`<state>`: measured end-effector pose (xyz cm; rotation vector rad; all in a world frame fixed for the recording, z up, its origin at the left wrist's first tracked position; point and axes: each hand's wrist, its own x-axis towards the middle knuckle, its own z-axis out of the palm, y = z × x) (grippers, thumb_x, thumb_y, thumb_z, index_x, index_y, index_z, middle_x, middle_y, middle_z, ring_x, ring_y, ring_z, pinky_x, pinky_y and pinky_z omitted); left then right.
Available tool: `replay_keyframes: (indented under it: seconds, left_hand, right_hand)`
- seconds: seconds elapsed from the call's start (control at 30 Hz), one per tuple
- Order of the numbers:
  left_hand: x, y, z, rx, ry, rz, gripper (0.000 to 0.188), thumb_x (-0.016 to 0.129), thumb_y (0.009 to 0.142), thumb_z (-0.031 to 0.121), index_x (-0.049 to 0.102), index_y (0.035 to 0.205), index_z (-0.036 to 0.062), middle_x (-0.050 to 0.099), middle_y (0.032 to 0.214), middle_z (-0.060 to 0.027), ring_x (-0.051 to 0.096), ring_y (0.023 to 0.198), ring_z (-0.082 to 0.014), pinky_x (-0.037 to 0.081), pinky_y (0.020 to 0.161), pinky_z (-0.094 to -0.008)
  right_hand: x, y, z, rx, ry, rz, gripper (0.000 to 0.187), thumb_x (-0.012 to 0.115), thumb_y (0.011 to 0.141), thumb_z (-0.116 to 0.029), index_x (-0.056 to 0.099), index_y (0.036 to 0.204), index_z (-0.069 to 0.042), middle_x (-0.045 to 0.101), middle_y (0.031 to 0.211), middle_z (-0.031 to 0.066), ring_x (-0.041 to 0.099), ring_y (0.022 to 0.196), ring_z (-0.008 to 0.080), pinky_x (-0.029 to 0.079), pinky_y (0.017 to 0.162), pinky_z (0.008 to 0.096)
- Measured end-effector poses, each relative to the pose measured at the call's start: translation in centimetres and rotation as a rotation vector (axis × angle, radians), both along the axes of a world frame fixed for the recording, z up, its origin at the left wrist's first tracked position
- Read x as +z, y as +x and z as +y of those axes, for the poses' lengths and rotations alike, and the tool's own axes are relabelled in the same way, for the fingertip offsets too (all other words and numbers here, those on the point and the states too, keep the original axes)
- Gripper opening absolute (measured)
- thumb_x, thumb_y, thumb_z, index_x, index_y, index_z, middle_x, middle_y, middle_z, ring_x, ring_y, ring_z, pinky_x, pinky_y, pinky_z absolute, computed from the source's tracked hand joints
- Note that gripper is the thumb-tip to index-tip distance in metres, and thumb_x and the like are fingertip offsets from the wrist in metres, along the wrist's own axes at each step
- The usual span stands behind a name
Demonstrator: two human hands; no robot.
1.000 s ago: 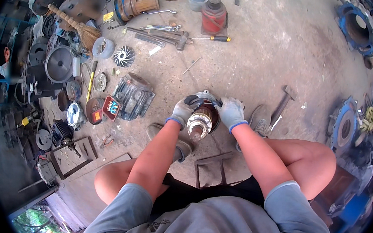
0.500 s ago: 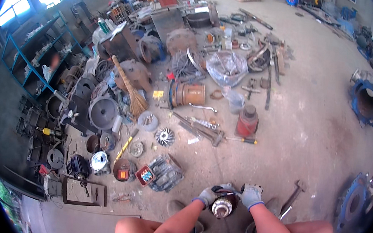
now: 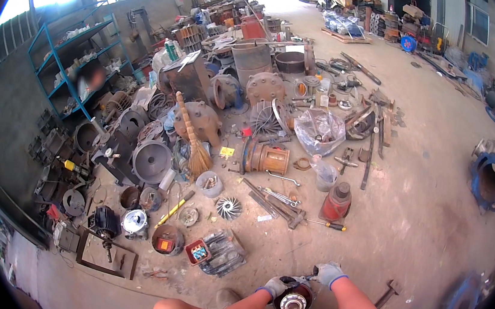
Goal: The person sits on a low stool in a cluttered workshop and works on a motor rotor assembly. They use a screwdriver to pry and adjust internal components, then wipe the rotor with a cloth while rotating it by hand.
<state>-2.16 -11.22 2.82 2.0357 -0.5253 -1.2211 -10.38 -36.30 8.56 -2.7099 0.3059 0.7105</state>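
Observation:
Between my knees is a dark round metal housing point(image 3: 279, 306) with a shiny stepped metal core point(image 3: 292, 304) at its centre. My left hand point(image 3: 275, 287), in a grey-white glove, is closed on the housing's upper left rim. My right hand point(image 3: 327, 274), gloved the same way, is closed at the upper right edge; its fingertips are partly hidden. Right of my right forearm, a hammer point(image 3: 390, 290) lies on the floor, its lower end hidden.
Ahead are a red bottle jack point(image 3: 336, 202), a screwdriver point(image 3: 327, 224), a finned impeller point(image 3: 228, 208) and a grey ribbed casting point(image 3: 223, 253). A straw broom point(image 3: 198, 155) leans among large castings at left. Blue flanged parts point(image 3: 491, 178) stand at right.
The view has tilted upward, so the scene sits lower. The housing now shows more of its dark interior around the core. Both hands stay at its rim.

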Motion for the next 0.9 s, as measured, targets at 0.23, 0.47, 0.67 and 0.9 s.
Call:
replay_keyframes:
  seconds: [0.23, 0.47, 0.67, 0.9]
  left_hand:
    - [-1.2, 0.3, 0.0, -0.081, -0.073, -0.007, 0.044, 0.082, 0.093, 0.039, 0.077, 0.130, 0.0158, 0.080, 0.119, -0.0096, 0.074, 0.103, -0.0208, 0.058, 0.097, -0.0357]
    - [-0.8, 0.8, -0.6, -0.216, -0.036, -0.005, 0.046, 0.074, 0.097, 0.038, 0.073, 0.139, 0.0177, 0.078, 0.128, -0.0087, 0.073, 0.113, -0.0229, 0.055, 0.103, -0.0362]
    - [5.7, 0.6, -1.2, -0.163, -0.041, 0.084, 0.046, 0.079, 0.095, 0.033, 0.074, 0.137, 0.0148, 0.079, 0.124, -0.0069, 0.072, 0.110, -0.0193, 0.056, 0.100, -0.0357]
    - [2.5, 0.6, 0.4, -0.230, -0.127, -0.104, 0.046, 0.067, 0.102, 0.041, 0.069, 0.143, 0.0193, 0.074, 0.137, -0.0087, 0.070, 0.123, -0.0269, 0.053, 0.106, -0.0356]
  right_hand:
    - [0.1, -4.9, 1.7, -0.262, 0.116, -0.051, 0.034, 0.080, 0.091, -0.049, 0.078, 0.105, -0.018, 0.079, 0.111, 0.0134, 0.073, 0.108, 0.0338, 0.050, 0.101, 0.0522]
    - [-3.2, -10.0, 4.9, -0.533, 0.150, -0.199, 0.032, 0.087, 0.084, -0.046, 0.078, 0.096, -0.018, 0.079, 0.098, 0.0111, 0.074, 0.098, 0.0349, 0.056, 0.087, 0.0501]
    - [-2.9, -10.7, 5.4, -0.627, 0.179, -0.106, 0.036, 0.085, 0.085, -0.050, 0.079, 0.100, -0.018, 0.079, 0.102, 0.0113, 0.074, 0.101, 0.0342, 0.057, 0.088, 0.0496]
    - [-0.1, -4.4, 1.3, -0.148, 0.100, -0.112, 0.043, 0.075, 0.094, -0.056, 0.075, 0.111, -0.017, 0.078, 0.114, 0.0153, 0.073, 0.108, 0.0372, 0.054, 0.096, 0.0485]
